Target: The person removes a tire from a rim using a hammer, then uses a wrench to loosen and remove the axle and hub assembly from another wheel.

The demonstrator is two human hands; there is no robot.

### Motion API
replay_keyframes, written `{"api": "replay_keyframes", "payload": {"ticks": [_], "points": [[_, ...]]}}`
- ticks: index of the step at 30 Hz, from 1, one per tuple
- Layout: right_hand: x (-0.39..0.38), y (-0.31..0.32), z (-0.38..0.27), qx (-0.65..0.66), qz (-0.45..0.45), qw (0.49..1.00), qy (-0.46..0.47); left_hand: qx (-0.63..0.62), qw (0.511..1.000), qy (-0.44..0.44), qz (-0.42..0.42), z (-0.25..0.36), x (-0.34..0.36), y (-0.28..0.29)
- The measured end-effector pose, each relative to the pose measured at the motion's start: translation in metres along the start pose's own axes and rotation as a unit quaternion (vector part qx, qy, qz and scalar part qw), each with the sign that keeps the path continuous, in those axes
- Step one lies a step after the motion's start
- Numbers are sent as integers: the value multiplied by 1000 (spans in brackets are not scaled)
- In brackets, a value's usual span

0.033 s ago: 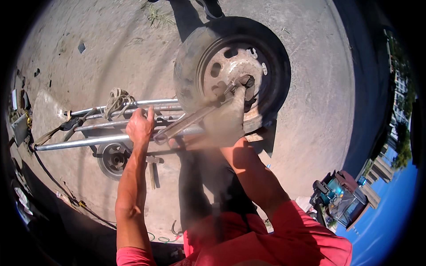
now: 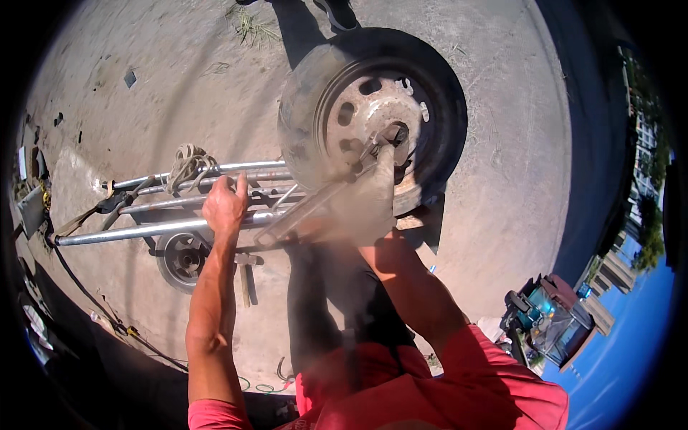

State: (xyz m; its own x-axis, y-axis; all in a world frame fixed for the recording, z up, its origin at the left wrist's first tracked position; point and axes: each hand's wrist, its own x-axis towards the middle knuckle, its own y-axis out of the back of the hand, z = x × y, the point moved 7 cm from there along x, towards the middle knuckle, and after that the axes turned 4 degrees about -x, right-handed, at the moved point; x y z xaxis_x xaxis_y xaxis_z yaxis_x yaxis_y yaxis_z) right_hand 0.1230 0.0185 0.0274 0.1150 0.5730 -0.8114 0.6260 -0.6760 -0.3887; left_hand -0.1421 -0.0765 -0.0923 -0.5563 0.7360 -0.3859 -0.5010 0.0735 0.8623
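Observation:
A wheel with a black tyre [image 2: 446, 107] and a rusty, dusty steel rim [image 2: 344, 93] lies in front of me. At its hub sits a dark, greasy fitting [image 2: 395, 133], with a long metal wrench [image 2: 290, 218] running from it toward my lower left. My right hand [image 2: 373, 190], in a pale dirty glove, is closed about the wrench near the hub, one finger stretched along toward the fitting; a hazy smear blurs its palm. To the left, my bare left hand [image 2: 224, 206] is closed over the thick silver pipe [image 2: 143, 231] of a frame, its underside fingers hidden.
A coiled rope [image 2: 190, 168] hangs on the frame's pipes. Below them are a small wheel [image 2: 183, 258] and a hammer-like tool [image 2: 248, 276]. A dark cable [image 2: 93, 294] crosses the ground at left. Another person's shoe [image 2: 338, 13] shows at the top. A vehicle [image 2: 548, 315] stands lower right.
The wrench's free end has swung slightly down toward me, with my right hand still on it. My left hand has stayed almost in place.

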Motion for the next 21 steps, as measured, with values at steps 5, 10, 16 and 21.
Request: {"api": "replay_keyframes", "payload": {"ticks": [5,10,16,21], "points": [[-16,53,-41,-333,-95,938,17,-12,1000,1,-3,-4,0,-2],[18,66,-134,-641,-149,753,10,-4,1000,1,-8,2,1,-4],[18,-5,-163,-797,-203,568,-33,-2,1000,11,-21,-2,0,1],[50,-5,-177,-811,-241,533,-24,-7,1000,3,-18,1,0,2]]}}
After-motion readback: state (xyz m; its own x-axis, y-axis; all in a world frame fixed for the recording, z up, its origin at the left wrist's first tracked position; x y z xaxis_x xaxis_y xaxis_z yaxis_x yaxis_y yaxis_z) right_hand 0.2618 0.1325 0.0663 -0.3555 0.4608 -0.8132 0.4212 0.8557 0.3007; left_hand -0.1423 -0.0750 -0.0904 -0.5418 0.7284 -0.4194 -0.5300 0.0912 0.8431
